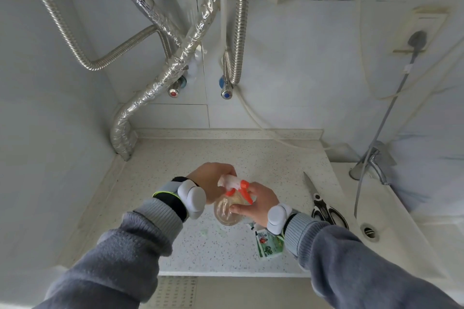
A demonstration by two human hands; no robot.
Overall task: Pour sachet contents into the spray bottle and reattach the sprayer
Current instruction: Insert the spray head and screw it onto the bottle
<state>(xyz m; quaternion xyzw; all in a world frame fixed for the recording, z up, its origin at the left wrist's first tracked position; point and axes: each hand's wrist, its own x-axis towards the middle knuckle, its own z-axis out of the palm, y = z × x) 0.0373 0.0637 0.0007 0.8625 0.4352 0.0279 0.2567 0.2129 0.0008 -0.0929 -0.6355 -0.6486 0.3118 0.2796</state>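
Left hand [211, 180] grasps the sprayer [234, 184], right hand [258, 202] grasps the spray bottle [227, 209]

Even, diffuse light is filling the scene, casting only faint shadows; the foil-wrapped pipes [160, 78] are showing mild glare; wide-angle distortion is bending the wall tiles [313, 63] at the edges; the sleeves [364, 266] are appearing slightly soft
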